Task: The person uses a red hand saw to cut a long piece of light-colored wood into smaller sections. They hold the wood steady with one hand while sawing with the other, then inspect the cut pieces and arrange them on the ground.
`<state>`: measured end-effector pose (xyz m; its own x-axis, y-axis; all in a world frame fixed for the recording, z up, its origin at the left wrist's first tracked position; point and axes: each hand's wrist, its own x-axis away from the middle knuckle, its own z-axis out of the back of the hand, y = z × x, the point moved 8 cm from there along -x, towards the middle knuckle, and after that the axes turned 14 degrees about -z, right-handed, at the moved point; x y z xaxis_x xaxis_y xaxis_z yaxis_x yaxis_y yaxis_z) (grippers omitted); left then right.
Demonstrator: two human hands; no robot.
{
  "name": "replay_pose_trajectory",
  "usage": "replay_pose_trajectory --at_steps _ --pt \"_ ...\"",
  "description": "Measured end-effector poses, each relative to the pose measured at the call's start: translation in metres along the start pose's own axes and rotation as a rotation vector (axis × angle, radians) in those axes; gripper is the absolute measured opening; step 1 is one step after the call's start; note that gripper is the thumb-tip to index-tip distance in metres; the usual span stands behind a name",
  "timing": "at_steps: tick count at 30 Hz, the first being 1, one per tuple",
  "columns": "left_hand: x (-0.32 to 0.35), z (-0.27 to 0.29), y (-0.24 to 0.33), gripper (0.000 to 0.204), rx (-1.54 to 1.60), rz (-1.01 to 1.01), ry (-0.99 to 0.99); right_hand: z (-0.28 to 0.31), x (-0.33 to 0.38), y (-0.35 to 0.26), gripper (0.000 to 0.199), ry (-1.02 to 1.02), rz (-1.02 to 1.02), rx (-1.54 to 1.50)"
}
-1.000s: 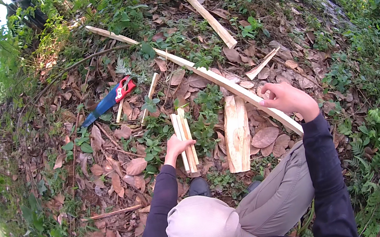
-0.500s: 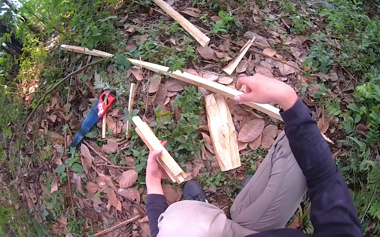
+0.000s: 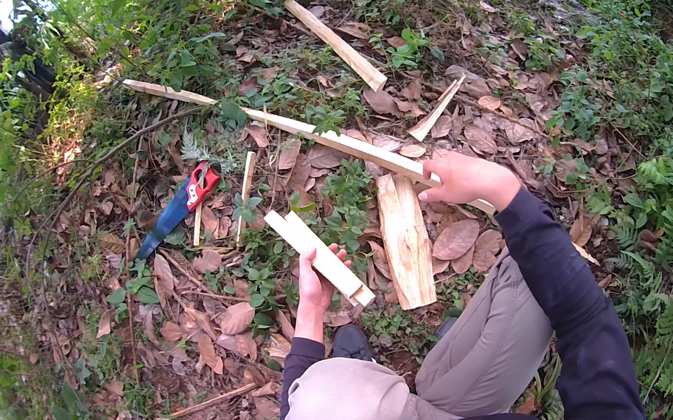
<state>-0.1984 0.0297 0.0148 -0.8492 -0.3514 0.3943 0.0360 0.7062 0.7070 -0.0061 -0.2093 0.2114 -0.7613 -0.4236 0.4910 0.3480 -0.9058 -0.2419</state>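
My left hand (image 3: 313, 292) wraps around short pale wooden pieces (image 3: 312, 248) stacked together, held tilted above the ground, with fingertips showing past their right edge. A long squared wooden strip (image 3: 324, 135) slants from the far left down toward my right knee. My right hand (image 3: 481, 179) is closed on its near part, thumb and fingers at the strip's edge. Just left of that hand, a wide, rough split board (image 3: 406, 243) lies lengthwise, its far end by the strip.
A saw (image 3: 169, 218) with a blue blade cover and red handle lies at left, beside thin wood slivers (image 3: 245, 191). Farther off are another wooden piece (image 3: 335, 44) and a forked splinter (image 3: 437, 109). Dry leaves (image 3: 455, 240) and low plants (image 3: 654, 192) cover the ground.
My left hand has moved right and turned, carrying the short wooden pieces closer to the split board. My right hand has settled onto the long strip. The view has shifted slightly.
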Motion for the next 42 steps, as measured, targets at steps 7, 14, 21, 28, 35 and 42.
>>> replay_pose_trajectory --at_steps 7,14,21,28,35,42 --pt "0.007 -0.06 0.013 0.042 -0.032 -0.084 -0.108 -0.05 -0.001 -0.086 0.057 -0.162 0.281 -0.205" --pt "0.008 -0.105 0.013 0.051 -0.06 -0.142 -0.228 -0.076 -0.005 -0.1 0.073 -0.146 0.403 -0.246" --pt "0.001 -0.092 -0.003 0.062 -0.098 -0.24 -0.171 -0.076 -0.011 -0.097 0.061 -0.149 0.417 -0.262" --pt "0.028 -0.132 0.009 0.077 -0.092 -0.049 -0.436 -0.07 -0.009 -0.094 0.051 -0.367 0.258 -0.431" --pt "0.029 -0.12 0.003 0.069 -0.127 -0.065 -0.285 -0.069 -0.001 -0.102 0.05 -0.146 0.444 -0.208" --pt "0.031 -0.128 -0.002 0.07 -0.048 0.011 -0.327 -0.062 -0.019 -0.084 0.049 -0.082 0.308 -0.346"
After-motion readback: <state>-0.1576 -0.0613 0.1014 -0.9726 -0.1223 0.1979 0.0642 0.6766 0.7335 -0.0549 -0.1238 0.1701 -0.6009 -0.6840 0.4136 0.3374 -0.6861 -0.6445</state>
